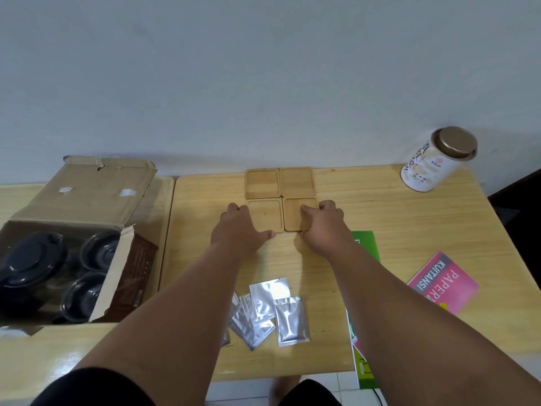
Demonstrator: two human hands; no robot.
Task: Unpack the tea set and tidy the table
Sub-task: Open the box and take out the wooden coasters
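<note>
2 hands: left hand flat (fingers straight) on left coaster, right hand pinches right coaster

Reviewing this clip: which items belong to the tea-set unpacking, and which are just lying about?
Job:
bamboo coasters, cardboard box, dark teapot, dark cups, foil sachets, tea canister

Lying about:
pink Kuitansi receipt book, green booklet
</note>
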